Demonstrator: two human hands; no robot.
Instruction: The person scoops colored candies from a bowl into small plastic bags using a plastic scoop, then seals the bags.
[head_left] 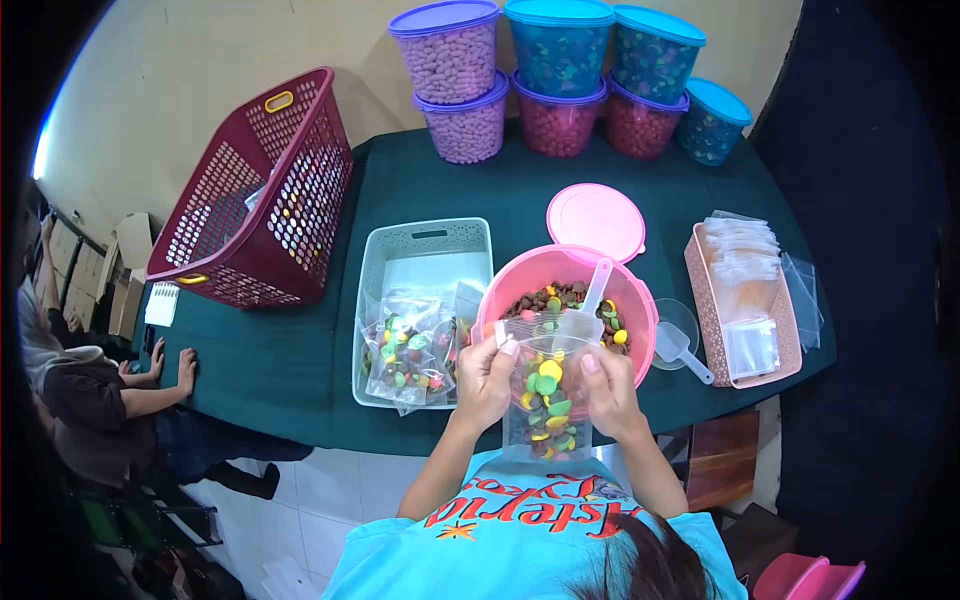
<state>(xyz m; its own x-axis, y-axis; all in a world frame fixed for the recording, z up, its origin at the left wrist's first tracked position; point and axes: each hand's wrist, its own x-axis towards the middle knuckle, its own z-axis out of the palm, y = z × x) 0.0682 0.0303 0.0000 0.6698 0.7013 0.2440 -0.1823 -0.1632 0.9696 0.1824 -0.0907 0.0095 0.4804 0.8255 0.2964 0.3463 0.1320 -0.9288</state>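
Note:
My left hand (487,380) and my right hand (608,392) grip the two top corners of a clear plastic bag (547,400) part-filled with yellow, green and brown candies. The bag hangs upright at the near rim of a pink bucket (640,300) that holds more of the same candies. A clear scoop (590,300) stands in the bucket just behind the bag.
A grey tray (425,245) on the left holds several filled bags. A pink basket (705,300) on the right holds empty bags, with a second scoop (680,345) beside it. A pink lid (596,220), stacked candy tubs (560,75) and a maroon basket (260,190) stand behind. Another person's hands (170,365) rest at the table's left edge.

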